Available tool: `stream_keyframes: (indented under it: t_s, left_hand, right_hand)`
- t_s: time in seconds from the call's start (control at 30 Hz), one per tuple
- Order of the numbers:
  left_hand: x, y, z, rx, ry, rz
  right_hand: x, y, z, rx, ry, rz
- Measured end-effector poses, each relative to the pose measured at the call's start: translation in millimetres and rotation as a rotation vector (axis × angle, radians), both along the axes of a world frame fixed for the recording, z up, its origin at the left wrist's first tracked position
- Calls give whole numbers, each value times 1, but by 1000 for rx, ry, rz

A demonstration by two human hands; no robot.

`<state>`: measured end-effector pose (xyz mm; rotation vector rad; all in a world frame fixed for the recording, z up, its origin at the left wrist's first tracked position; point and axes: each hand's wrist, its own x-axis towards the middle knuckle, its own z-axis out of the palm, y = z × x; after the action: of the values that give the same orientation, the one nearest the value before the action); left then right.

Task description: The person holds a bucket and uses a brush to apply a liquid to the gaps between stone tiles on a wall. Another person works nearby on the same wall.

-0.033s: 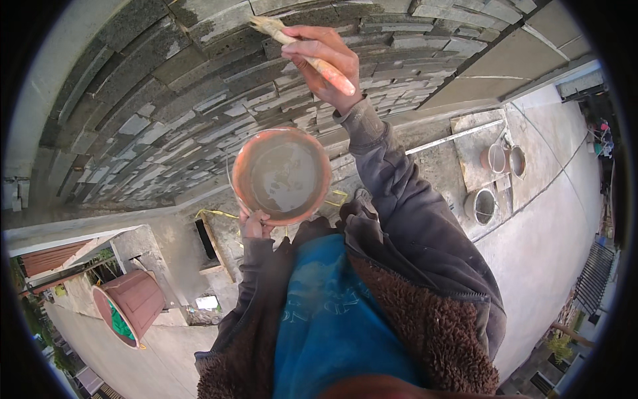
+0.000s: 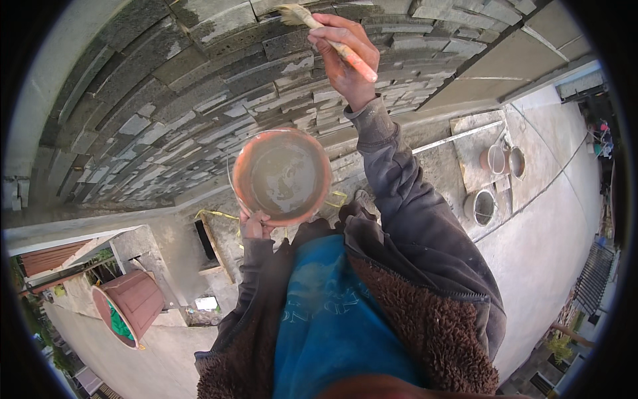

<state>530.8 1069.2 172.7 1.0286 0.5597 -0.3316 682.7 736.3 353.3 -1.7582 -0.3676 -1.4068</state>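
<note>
My right hand (image 2: 350,56) is raised at the wall and closed round the handle of a paintbrush (image 2: 349,58). Its pale, splayed bristles point left against or just off the grey stone-clad wall (image 2: 193,86); whether they touch I cannot tell. Down in front of me, my left hand (image 2: 256,225) grips the near rim of an orange-red bucket (image 2: 247,179). A grey-brown, watery liquid with pale patches of foam or film fills part of it. Wet-looking dark stones show around the brush, while other stones have pale smears.
At right, two small buckets (image 2: 493,159) stand by a board (image 2: 468,143), with another white-rimmed bucket (image 2: 480,207) nearer. A large reddish tub (image 2: 136,302) with green material inside is at lower left. A rectangular opening (image 2: 207,241) and yellow strap (image 2: 219,213) lie near the wall's foot.
My right hand has moved up and to the right with the paintbrush. The bucket and my left hand have stayed in place; the liquid's surface pattern has shifted.
</note>
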Motion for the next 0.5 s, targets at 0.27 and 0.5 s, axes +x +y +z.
stream_keyframes:
  t_s: [0.27, 0.5]
  left_hand:
    - [4, 10, -22, 66, 35, -18]
    - [-3, 9, -8, 33, -24, 8]
  right_hand:
    - [3, 73, -6, -92, -16, -32]
    - [16, 4, 15, 109, -171, -177]
